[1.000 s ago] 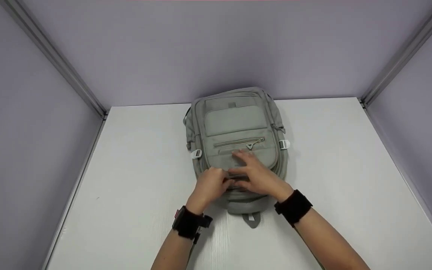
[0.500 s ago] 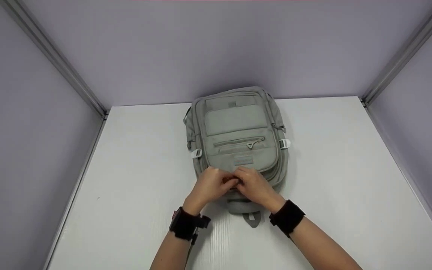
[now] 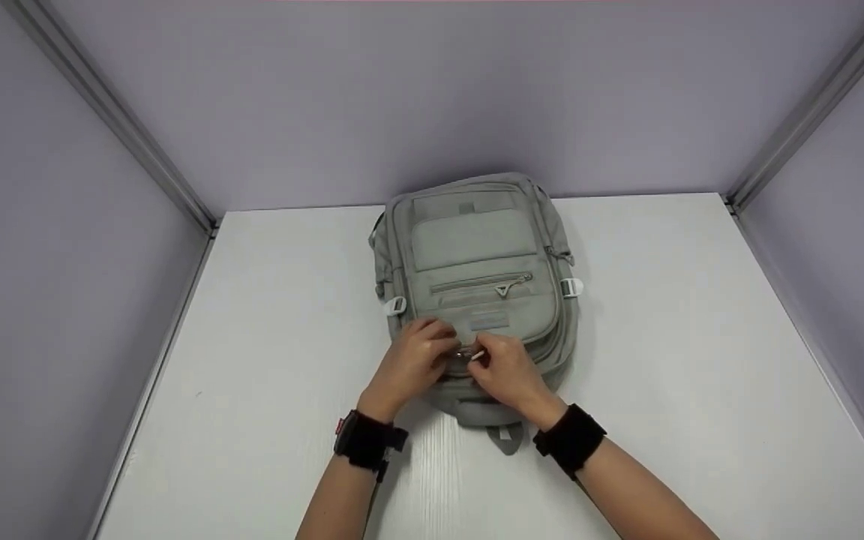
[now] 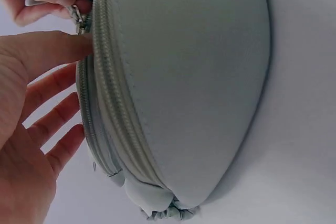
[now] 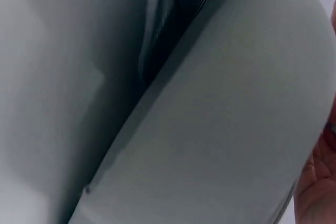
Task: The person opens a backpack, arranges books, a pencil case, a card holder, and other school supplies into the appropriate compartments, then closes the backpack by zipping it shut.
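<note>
A grey-green backpack [image 3: 469,240] lies front side up, its carry loop [image 3: 505,438] toward me. My left hand [image 3: 417,356] holds the edge of the front pocket beside its zipper [image 4: 110,77]. In the left wrist view, the thumb lies near the zipper teeth and the fingers spread over the front panel. My right hand [image 3: 508,375] pinches a zipper pull [image 3: 477,355], and its metal slider [image 4: 79,22] shows just beyond the left thumb. Only part of the right palm [image 5: 317,187] appears at the edge of the right wrist view.
The backpack rests on a white table [image 3: 289,315] near the back panel [image 3: 462,97]. White strap buckles [image 3: 394,306] sit at both its sides. Another short zipper with a triangular pull [image 3: 504,289] crosses the front. Grey side panels [image 3: 64,300] enclose the table.
My right hand has come down and left from spread fingers to pinching the zipper pull. My left hand has shifted slightly left and up along the pocket edge, opening a gap between the hands.
</note>
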`<state>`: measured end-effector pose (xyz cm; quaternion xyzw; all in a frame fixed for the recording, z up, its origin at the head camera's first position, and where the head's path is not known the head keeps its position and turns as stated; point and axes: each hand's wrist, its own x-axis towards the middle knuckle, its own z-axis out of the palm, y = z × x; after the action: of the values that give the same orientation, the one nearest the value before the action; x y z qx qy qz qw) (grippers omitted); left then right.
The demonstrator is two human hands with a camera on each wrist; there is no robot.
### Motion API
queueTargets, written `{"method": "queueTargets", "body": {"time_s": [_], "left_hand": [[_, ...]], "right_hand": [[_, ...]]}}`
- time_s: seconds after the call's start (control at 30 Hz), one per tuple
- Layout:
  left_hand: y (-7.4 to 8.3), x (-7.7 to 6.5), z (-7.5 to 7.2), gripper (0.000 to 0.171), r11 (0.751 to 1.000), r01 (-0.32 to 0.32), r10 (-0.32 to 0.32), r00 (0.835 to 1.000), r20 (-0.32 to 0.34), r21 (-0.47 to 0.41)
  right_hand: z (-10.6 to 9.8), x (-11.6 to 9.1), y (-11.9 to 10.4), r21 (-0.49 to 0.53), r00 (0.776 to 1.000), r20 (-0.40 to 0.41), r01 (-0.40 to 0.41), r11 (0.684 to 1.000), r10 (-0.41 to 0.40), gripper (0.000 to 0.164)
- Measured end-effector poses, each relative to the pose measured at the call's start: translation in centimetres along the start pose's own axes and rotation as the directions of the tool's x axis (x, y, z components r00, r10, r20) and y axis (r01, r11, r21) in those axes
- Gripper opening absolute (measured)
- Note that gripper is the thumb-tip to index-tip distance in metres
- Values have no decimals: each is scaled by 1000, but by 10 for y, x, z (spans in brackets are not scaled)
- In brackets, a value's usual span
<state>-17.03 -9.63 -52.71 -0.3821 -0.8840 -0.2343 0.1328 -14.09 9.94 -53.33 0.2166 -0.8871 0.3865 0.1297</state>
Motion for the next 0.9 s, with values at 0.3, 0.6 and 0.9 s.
{"method": "queueTargets", "body": {"time_s": [0.3, 0.6, 0.9], "left_hand": [[-1, -1, 3, 7, 996, 2, 0, 1000, -27, 87], [-1, 1, 2, 7, 993, -25, 30, 999, -37, 111], [-3, -1, 0, 8, 993, -37, 43, 998, -51, 109]], "right_hand": [[-5, -2, -2, 69, 995, -66, -68, 995, 73, 23], [-27, -13, 12, 59, 973, -136, -178, 982, 184, 27], [-56, -22, 36, 22, 947, -175, -270, 963, 269, 24]]}}
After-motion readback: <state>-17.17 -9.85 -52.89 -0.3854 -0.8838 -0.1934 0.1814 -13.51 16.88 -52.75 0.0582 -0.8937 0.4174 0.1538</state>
